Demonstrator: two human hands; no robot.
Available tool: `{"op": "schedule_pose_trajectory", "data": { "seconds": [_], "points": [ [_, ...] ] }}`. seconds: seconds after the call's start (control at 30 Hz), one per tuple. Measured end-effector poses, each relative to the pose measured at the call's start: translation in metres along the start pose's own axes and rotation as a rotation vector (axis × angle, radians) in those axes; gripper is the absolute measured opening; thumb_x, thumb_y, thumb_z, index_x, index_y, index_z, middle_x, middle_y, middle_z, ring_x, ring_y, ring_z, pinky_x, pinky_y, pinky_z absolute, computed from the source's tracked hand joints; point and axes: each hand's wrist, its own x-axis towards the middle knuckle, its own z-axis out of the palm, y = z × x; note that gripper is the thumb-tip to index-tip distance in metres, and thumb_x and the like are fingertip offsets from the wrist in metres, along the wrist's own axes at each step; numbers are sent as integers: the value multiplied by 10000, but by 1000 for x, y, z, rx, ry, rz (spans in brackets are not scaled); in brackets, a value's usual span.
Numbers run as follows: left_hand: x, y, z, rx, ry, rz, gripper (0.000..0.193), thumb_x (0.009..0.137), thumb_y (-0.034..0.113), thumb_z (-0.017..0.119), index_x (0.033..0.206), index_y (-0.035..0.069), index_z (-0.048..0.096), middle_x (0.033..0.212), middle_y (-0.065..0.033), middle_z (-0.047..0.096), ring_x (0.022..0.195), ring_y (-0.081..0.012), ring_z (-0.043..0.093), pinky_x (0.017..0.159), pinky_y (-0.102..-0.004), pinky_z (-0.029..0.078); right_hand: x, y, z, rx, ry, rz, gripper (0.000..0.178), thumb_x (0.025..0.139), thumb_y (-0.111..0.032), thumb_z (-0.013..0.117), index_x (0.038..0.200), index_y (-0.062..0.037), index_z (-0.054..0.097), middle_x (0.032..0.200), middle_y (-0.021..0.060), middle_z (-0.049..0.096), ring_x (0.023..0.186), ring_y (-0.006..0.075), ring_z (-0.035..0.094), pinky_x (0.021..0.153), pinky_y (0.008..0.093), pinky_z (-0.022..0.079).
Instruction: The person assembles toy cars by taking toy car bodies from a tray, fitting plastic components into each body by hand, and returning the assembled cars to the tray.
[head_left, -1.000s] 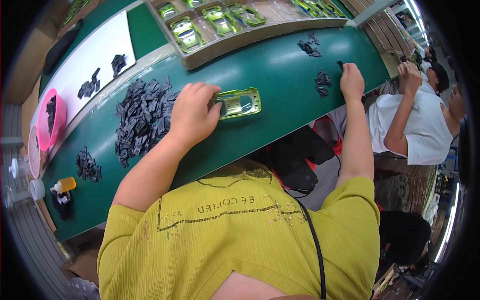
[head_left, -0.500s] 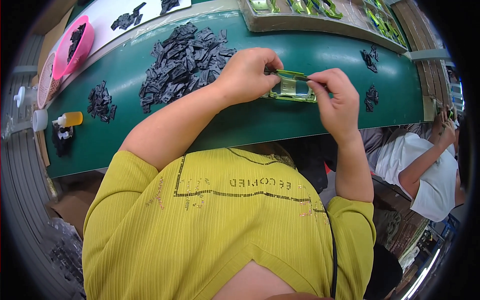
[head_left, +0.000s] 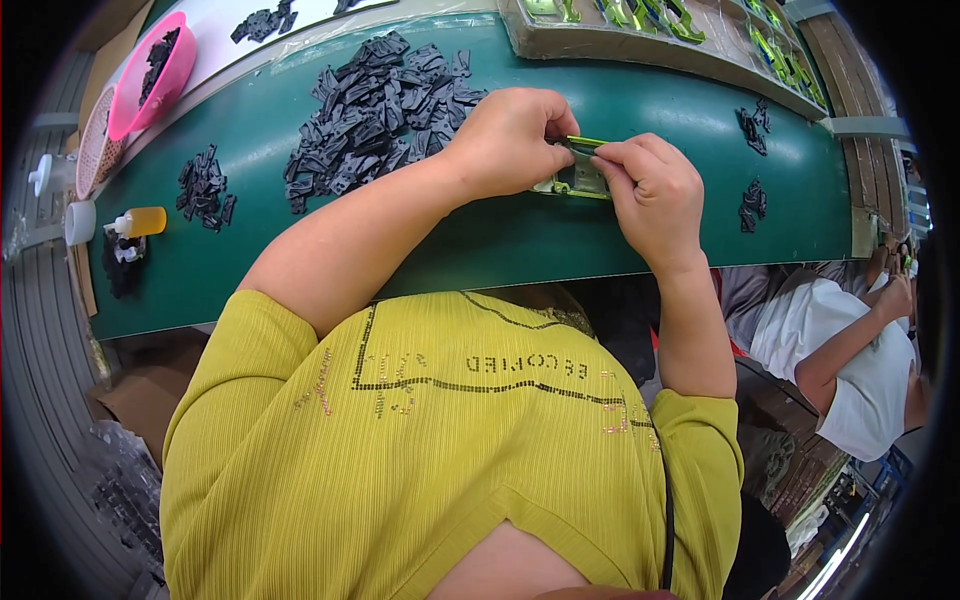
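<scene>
A lime-green and clear plastic frame (head_left: pixel 588 181) is held just above the green table, between my two hands. My left hand (head_left: pixel 518 142) pinches its left end, thumb and forefinger closed along the upper edge. My right hand (head_left: pixel 655 195) grips the right end, with thumb and fingertips pressed together at the upper edge. Part of the frame is covered by my fingers, and whether a small dark piece sits under them is too hidden to tell. A large pile of black plastic pieces (head_left: pixel 375 120) lies just left of my left hand.
Smaller heaps of black pieces lie at the left (head_left: pixel 203 188) and right (head_left: pixel 753 205). A shallow box (head_left: pixel 640 50) of green frames stands at the back. At far left are a pink basin (head_left: pixel 180 65) and a yellow-liquid bottle (head_left: pixel 145 221). Another person (head_left: pixel 840 350) works at right.
My right hand has moved left along the frame, closer to my left hand. The frame looks more covered and tilted. The whole view has shifted slightly.
</scene>
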Motion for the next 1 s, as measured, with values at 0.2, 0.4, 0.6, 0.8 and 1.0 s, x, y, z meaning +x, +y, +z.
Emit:
{"op": "schedule_pose_trajectory", "data": {
  "seconds": [0.2, 0.4, 0.6, 0.8, 1.0],
  "points": [
    [0, 0, -2, -10, -6, -16, 197, 772, 70, 759, 940, -7, 692, 842, -97, 717, 752, -150, 671, 690, -290, 544, 1, -2, 6, 1, 2, 1, 43, 760, -84, 733, 786, -88, 700, 729, 60, 626, 687, 270, 623, 614, 373, 494],
    [0, 2, -2, 18, 17, 26, 195, 771, 99, 766, 928, -5, 712, 827, -106, 721, 730, -160, 675, 681, -291, 544, -2, -2, 14, -12, 79, -2, 88, 737, -88, 759, 788, -86, 688, 720, 68, 621, 674, 278, 618, 606, 376, 491],
    [2, 1, -5, 71, 55, 39, 182, 763, 131, 771, 888, 1, 741, 805, -121, 718, 714, -170, 681, 666, -294, 541, 11, -3, 1, -134, 87, -17, 124, 723, -104, 775, 796, -93, 675, 787, 51, 620, 756, 270, 602, 664, 374, 490],
    [3, -2, -4, 163, 127, 188, 172, 745, 188, 736, 846, 49, 745, 809, -130, 708, 750, -304, 685, 670, -396, 544, 19, 13, -8, -189, -120, -217, 117, 730, -140, 754, 764, -93, 653, 784, 45, 595, 793, 255, 574, 700, 375, 488],
    [2, -1, -1, 389, 145, 525, 123, 721, 152, 732, 800, 60, 711, 755, -109, 653, 738, -335, 640, 633, -413, 515, 25, 16, -14, -219, -337, -367, 105, 730, -151, 694, 690, -92, 617, 763, 46, 586, 795, 254, 585, 707, 368, 490]
  ]
}}
